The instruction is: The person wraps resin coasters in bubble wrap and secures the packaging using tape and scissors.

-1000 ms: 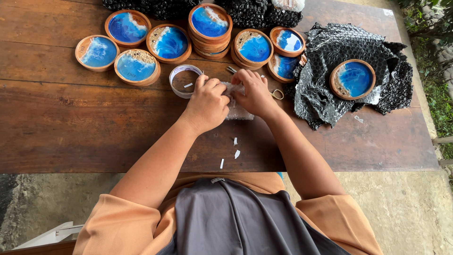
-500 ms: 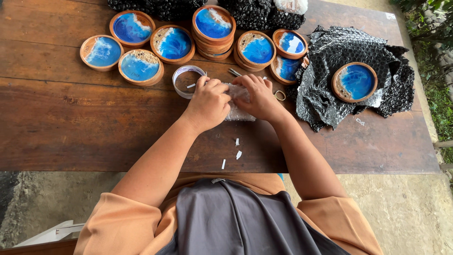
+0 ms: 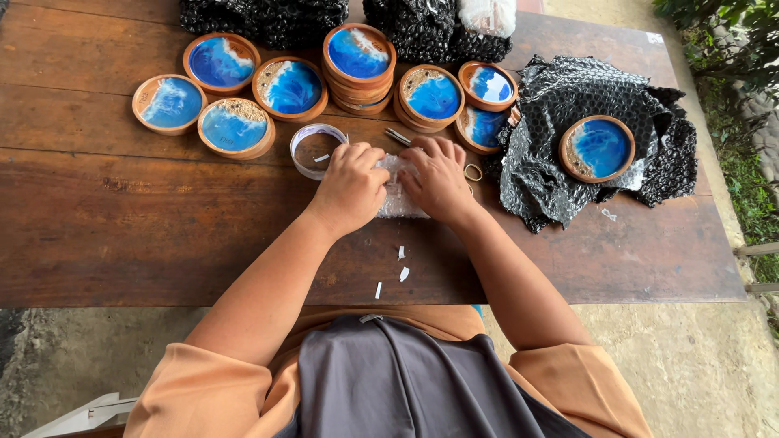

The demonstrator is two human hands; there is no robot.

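Both my hands rest on a small packet wrapped in clear bubble wrap (image 3: 397, 199) at the middle of the wooden table (image 3: 122, 219). My left hand (image 3: 350, 186) presses its left side with fingers curled. My right hand (image 3: 438, 178) covers its right side, fingers spread flat over it. A roll of clear tape (image 3: 312, 149) lies just left of my left hand, touching close to its knuckles. Most of the packet is hidden under my hands.
Several round wooden coasters with blue resin tops (image 3: 290, 86) lie and stack along the far side. One coaster (image 3: 596, 148) sits on black bubble wrap (image 3: 552, 186) at the right. Black wrapped bundles (image 3: 268, 18) line the back. Paper scraps (image 3: 402, 272) lie near the front edge.
My hands have stayed on the packet, shifting only slightly; the right fingers now lie flatter over it.
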